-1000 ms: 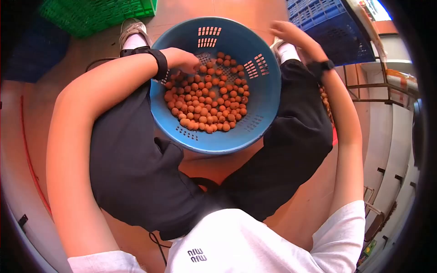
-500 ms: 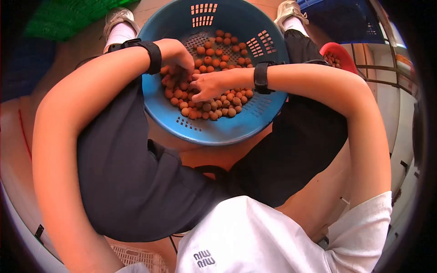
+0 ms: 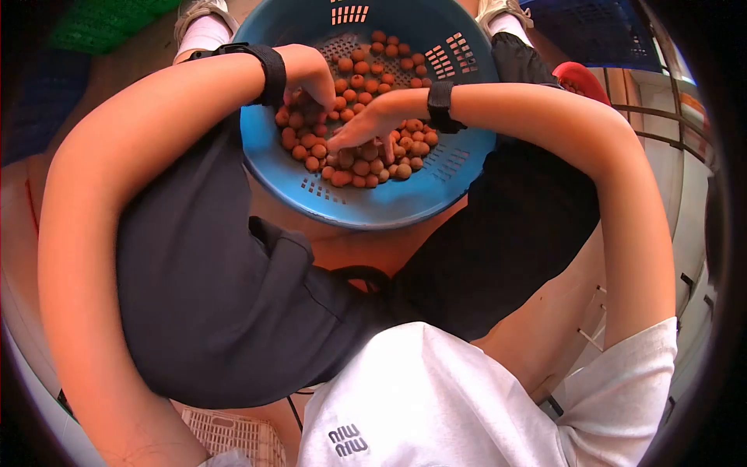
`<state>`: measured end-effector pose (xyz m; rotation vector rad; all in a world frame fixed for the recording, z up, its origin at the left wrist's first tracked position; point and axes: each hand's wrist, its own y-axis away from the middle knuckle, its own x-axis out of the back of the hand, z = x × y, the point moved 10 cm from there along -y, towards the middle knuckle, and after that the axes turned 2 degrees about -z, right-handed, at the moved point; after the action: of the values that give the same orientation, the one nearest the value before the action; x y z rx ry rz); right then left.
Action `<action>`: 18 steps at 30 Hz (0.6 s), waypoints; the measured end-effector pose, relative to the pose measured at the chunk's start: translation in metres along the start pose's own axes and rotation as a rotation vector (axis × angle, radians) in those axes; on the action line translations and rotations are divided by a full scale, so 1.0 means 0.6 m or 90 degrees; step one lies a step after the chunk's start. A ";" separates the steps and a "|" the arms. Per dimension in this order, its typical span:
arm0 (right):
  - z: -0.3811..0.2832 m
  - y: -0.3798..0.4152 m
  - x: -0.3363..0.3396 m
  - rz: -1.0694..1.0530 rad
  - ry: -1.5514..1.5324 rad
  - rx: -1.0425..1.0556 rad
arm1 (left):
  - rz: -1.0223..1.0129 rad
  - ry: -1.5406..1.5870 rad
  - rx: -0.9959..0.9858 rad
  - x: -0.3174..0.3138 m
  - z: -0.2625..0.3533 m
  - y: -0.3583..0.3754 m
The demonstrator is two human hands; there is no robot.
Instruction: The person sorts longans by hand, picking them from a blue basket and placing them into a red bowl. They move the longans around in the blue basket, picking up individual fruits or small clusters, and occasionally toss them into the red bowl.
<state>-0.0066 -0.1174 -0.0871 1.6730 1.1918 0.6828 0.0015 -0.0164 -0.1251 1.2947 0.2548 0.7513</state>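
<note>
A large blue plastic basket (image 3: 350,208) with slotted walls stands between my legs, holding many small round brown fruits (image 3: 359,81) that look like longans. My left hand (image 3: 313,71) reaches down over the fruits on the left side, its fingertips mostly hidden by the hand and shadow. Near the front of the pile, my right hand (image 3: 369,126) lies palm down on the fruits with thumb and fingers apart. Fruits show beneath and between its fingers. Both wrists wear black straps.
A red bowl (image 3: 585,78) stands beyond my right leg. Green crates (image 3: 109,22) are at the upper left and a dark blue crate (image 3: 591,31) at the upper right. A pale slatted basket (image 3: 237,436) sits at the lower left, close to my body.
My right hand has moved right over the pile, and its fingers have spread. My left hand remains at the left side. The whole view has shifted slightly.
</note>
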 end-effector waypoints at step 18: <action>0.023 0.015 -0.040 -0.281 -0.100 -0.100 | -0.139 0.013 0.022 -0.029 0.003 0.004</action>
<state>-0.0002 -0.1454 -0.0825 1.2496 1.3005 0.3520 -0.0112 -0.0284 -0.1267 1.2677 0.4204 0.5764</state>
